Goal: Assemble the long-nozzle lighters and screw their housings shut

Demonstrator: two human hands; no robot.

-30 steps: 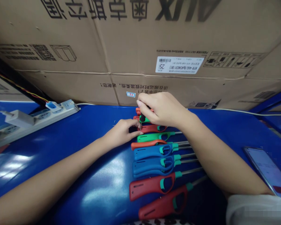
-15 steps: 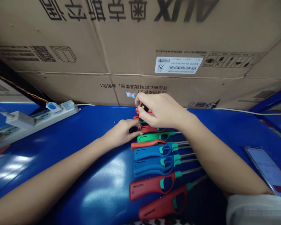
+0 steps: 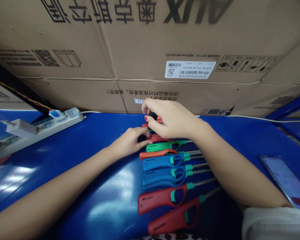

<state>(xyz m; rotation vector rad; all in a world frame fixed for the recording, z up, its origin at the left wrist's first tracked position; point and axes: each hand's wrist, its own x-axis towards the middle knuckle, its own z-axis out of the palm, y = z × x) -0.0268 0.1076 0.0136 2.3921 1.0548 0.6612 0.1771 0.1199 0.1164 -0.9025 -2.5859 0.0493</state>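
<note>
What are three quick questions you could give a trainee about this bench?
1. Which hand holds the small screwdriver?
2. True or false: the phone lies to the right of the row of lighters.
3. What sits at the left end of the blue bench? A) a power strip B) a phone C) a lighter

Key: 1. The right hand. 2. True. 3. A.
</note>
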